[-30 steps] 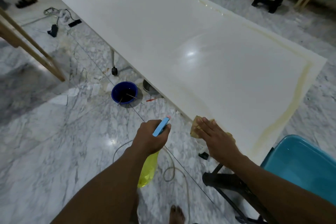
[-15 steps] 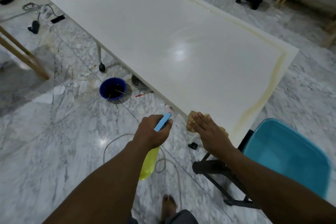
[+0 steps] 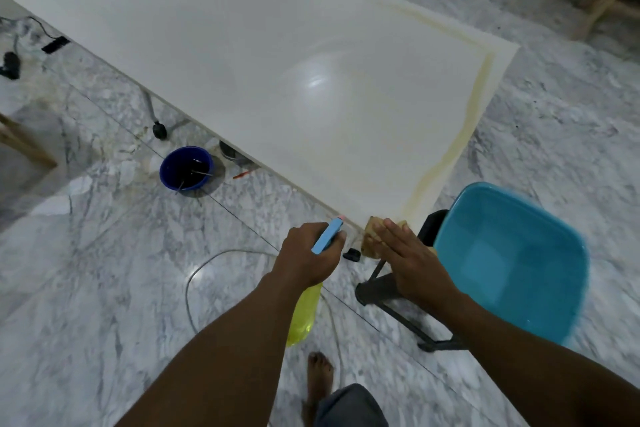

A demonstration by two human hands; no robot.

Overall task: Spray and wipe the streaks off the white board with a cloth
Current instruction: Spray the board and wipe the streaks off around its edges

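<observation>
A large white board (image 3: 270,55) lies flat on a stand, with a yellowish streak (image 3: 464,135) running along its right and far edges. My left hand (image 3: 308,256) grips a spray bottle (image 3: 304,315) with a yellow body and a blue trigger head, held just off the board's near corner. My right hand (image 3: 412,263) lies flat, fingers straight, pressing a tan cloth (image 3: 372,236) onto the board's near corner. Most of the cloth is hidden under the hand.
A teal plastic tub (image 3: 512,263) sits on a black stand right of my right hand. A dark blue bowl (image 3: 185,168) stands on the marble floor under the board's near edge. A cable (image 3: 207,263) loops on the floor. My bare foot (image 3: 320,378) is below.
My right hand and the cloth have slid along the near edge toward the board's near right corner, and the view has shifted right and closer. My left hand still holds the bottle.
</observation>
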